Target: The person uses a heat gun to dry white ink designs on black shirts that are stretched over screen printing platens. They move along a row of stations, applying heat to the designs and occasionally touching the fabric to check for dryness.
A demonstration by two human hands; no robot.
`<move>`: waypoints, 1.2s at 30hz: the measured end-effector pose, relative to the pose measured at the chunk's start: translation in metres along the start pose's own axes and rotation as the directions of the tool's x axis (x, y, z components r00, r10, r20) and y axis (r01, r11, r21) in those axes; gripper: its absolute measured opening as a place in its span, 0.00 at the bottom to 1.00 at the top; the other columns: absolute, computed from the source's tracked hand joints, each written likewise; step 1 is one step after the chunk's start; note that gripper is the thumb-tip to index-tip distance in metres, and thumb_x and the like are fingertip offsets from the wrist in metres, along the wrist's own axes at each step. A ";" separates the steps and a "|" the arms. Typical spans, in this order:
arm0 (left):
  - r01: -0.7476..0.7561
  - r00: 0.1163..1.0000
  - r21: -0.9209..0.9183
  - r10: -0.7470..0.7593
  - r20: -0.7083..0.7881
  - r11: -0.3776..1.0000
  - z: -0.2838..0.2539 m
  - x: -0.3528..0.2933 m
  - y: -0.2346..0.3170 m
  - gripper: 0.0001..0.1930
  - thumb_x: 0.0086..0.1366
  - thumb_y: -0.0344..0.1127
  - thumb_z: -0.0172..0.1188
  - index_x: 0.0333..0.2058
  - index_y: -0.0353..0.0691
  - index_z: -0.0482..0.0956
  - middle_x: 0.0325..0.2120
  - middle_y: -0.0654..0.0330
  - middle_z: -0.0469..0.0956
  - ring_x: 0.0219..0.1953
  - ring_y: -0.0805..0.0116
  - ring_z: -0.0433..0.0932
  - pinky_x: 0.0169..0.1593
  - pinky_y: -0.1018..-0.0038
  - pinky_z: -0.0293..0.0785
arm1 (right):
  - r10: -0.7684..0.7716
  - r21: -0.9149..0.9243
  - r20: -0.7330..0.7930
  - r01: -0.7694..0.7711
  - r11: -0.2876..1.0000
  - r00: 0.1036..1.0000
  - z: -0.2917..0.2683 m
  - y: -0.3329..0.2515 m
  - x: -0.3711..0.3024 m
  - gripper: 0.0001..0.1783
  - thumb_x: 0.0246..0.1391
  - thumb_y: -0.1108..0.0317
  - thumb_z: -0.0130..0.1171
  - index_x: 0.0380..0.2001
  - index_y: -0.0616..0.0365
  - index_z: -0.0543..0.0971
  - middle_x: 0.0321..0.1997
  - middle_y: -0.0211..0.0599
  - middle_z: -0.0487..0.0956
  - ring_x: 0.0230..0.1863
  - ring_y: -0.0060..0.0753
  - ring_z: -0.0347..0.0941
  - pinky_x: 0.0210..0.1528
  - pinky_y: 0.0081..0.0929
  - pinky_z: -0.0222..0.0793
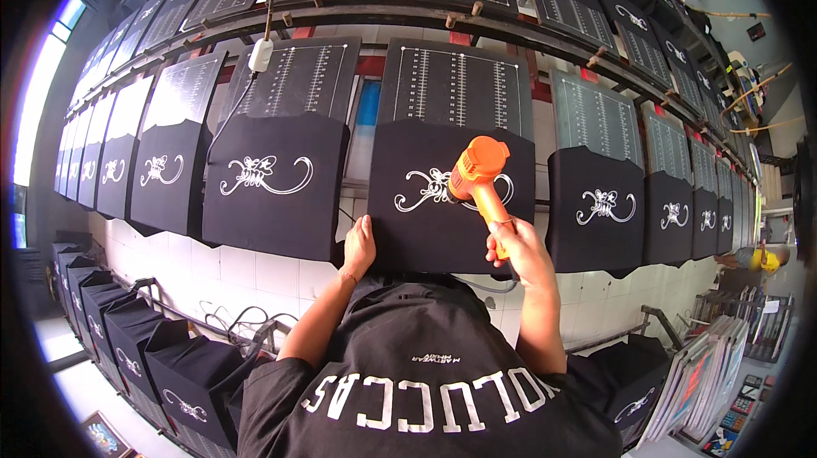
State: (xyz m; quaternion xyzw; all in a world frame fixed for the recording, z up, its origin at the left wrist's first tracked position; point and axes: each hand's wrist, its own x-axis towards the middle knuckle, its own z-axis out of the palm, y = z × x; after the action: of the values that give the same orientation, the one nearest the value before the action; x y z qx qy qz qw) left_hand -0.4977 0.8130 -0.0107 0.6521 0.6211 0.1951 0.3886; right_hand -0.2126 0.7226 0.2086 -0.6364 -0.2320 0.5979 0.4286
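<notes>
An orange heat gun point(479, 170) is gripped by its handle in my right hand point(526, 252), the fingers wrapped round it. Its nozzle points down at the white swirl print on a black T-shirt point(425, 241), and the gun covers part of that print. The shirt lies stretched over a dark printing board point(464, 75) with white ruler marks, whose far part is bare. At the near left edge of this board, my left hand point(360, 247) rests against the shirt's side, fingers stretched out and holding nothing that I can see.
Neighbouring boards carry similar printed black shirts, one to the left point(272, 177) and one to the right point(598, 203). A white plug connector point(261, 55) hangs on a cord over the left board. Screen frames point(702, 373) lean at lower right. Another person point(762, 260) is far right.
</notes>
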 end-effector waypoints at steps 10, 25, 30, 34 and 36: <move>-0.136 0.985 0.229 0.108 0.132 0.964 -0.017 -0.015 -0.010 0.17 0.73 0.40 0.43 0.45 0.30 0.71 0.35 0.39 0.75 0.40 0.40 0.74 0.44 0.54 0.70 | -0.023 -0.047 -0.037 0.021 0.999 0.999 0.012 0.010 -0.010 0.19 0.61 0.57 0.57 0.44 0.63 0.72 0.26 0.30 0.75 0.24 0.20 0.73 0.24 0.18 0.69; -0.699 0.713 0.452 0.584 0.388 0.553 -0.087 0.041 -0.001 0.30 0.59 0.29 0.54 0.62 0.40 0.63 0.57 0.54 0.69 0.64 0.54 0.61 0.69 0.60 0.52 | -0.038 -0.027 -0.117 0.035 0.999 0.992 0.076 0.009 -0.012 0.18 0.61 0.55 0.56 0.42 0.61 0.72 0.25 0.29 0.75 0.24 0.20 0.74 0.25 0.19 0.69; -0.668 0.742 0.478 0.564 0.363 0.570 -0.082 0.043 -0.003 0.31 0.60 0.33 0.55 0.64 0.41 0.61 0.57 0.55 0.69 0.65 0.55 0.60 0.71 0.58 0.46 | -0.036 0.012 -0.179 0.038 0.999 0.983 0.079 0.009 -0.009 0.18 0.63 0.56 0.55 0.42 0.62 0.73 0.24 0.29 0.74 0.23 0.20 0.73 0.24 0.19 0.69; -0.658 0.752 0.453 0.551 0.361 0.602 -0.086 0.046 0.004 0.26 0.62 0.37 0.55 0.60 0.41 0.67 0.57 0.55 0.69 0.64 0.54 0.60 0.71 0.57 0.46 | -0.107 -0.031 -0.238 0.103 0.994 0.965 0.082 0.011 0.005 0.18 0.62 0.56 0.55 0.41 0.62 0.73 0.24 0.29 0.74 0.23 0.20 0.73 0.24 0.17 0.69; -0.648 0.761 0.462 0.544 0.354 0.606 -0.087 0.045 0.003 0.24 0.61 0.40 0.57 0.55 0.41 0.71 0.56 0.55 0.70 0.64 0.55 0.61 0.71 0.56 0.45 | -0.051 0.017 -0.187 0.055 0.998 0.981 0.074 0.006 0.005 0.17 0.62 0.56 0.55 0.40 0.62 0.74 0.24 0.29 0.74 0.23 0.20 0.73 0.24 0.17 0.69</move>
State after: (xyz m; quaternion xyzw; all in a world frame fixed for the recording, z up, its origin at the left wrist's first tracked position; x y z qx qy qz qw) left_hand -0.5525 0.8798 0.0352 0.9199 0.3584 0.0642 0.1461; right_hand -0.2842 0.7434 0.2064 -0.6784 -0.2012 0.5264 0.4713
